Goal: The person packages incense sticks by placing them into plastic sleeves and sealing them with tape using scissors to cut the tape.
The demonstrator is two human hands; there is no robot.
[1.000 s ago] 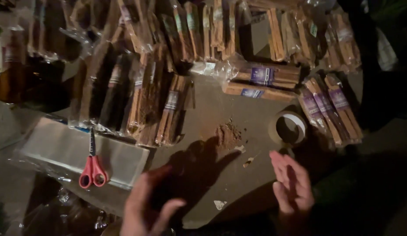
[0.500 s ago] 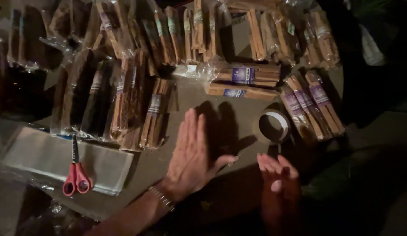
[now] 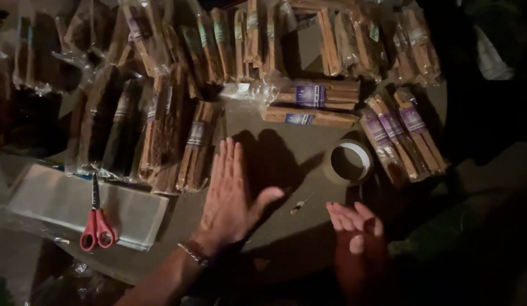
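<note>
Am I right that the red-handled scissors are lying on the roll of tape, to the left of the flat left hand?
Not quite. The head view shows the red-handled scissors lying on a stack of clear plastic bags, left of the flat left hand. The roll of tape sits apart, above the right hand.

Dim, warm overhead light | hard shadow beside left hand (image 3: 232,198) | corners black | slight softness, grain
</note>
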